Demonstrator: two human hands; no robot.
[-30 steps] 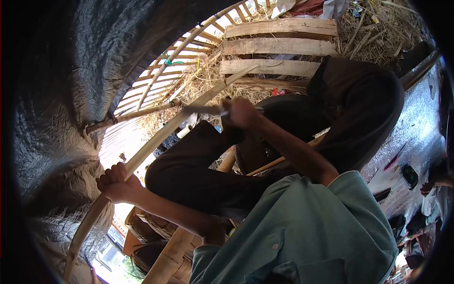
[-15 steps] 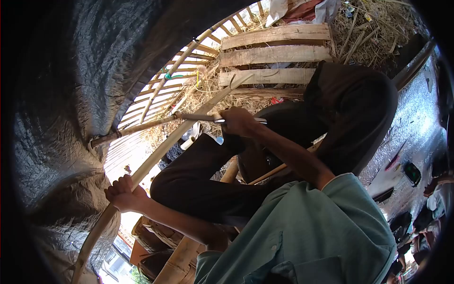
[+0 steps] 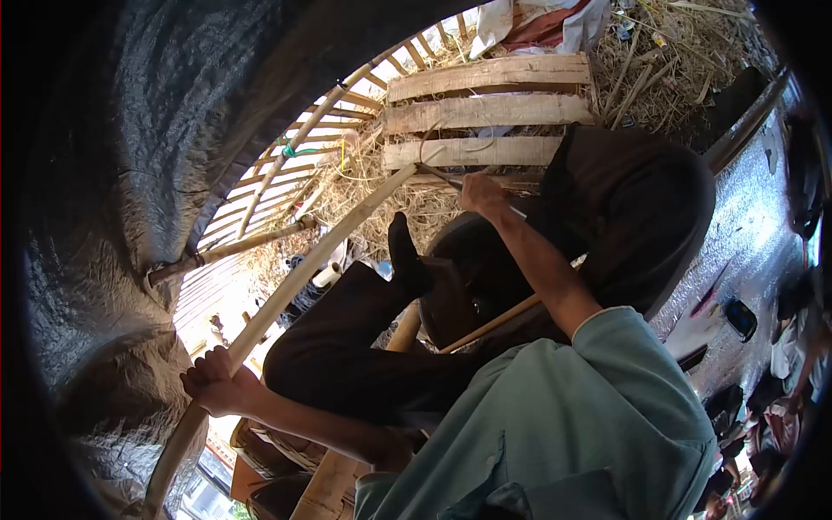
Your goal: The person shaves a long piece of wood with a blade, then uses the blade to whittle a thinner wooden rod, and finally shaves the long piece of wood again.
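A long pale bamboo strip [image 3: 290, 290] slants from the lower left up to the middle of the head view. My left hand [image 3: 221, 381] is closed around its lower part, in front of a dark plastic sheet. Near the strip's far end, my right hand [image 3: 485, 192] grips a knife, its fingers wrapped around the handle. The dark knife blade [image 3: 440, 176] reaches left to the strip and appears to touch it close to the tip. Thin curled shavings [image 3: 478, 143] show beyond that end. Most of the handle is hidden by my fingers.
A wooden slatted crate [image 3: 490, 111] lies ahead, with straw and shavings [image 3: 667, 78] around it. Bamboo slat fencing [image 3: 303, 147] stands at the left beside the dark plastic sheet [image 3: 95, 260]. My bent legs [image 3: 347, 338] are below the strip. A phone-like object [image 3: 739, 319] is at right.
My right hand and the knife have moved up and right along the strip, from its middle to near its far end. My left hand keeps its hold, shifted slightly down-left in view.
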